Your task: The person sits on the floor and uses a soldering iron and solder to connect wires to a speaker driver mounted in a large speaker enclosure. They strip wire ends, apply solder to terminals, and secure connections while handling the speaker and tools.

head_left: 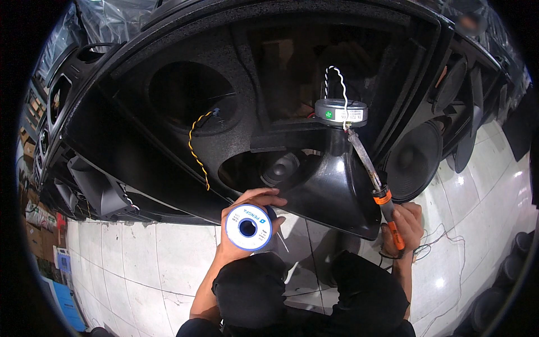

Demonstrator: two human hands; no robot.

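My left hand (255, 197) is closed around a spool of solder wire (237, 235), whose round white, blue-rimmed end faces up. A short length of thin silvery wire (283, 241) sticks out beside it. In my right hand (411, 229) is a soldering iron (383, 201) with an orange and black handle. Its tip reaches the near side of a round grey speaker driver (324, 114), where a black-and-white twisted wire (345, 94) ends; whether they touch is unclear. The driver sits on a glossy black horn (337, 182) in a large black speaker cabinet (236, 84).
A yellow-and-black twisted wire (193, 147) hangs from the cabinet's left round opening. Loose speaker cones (412, 160) lean at the right. More black cabinets (98, 188) stand at the left. A thin cable (461, 275) trails over the white tiled floor (151, 269). My knees are below the cabinet.
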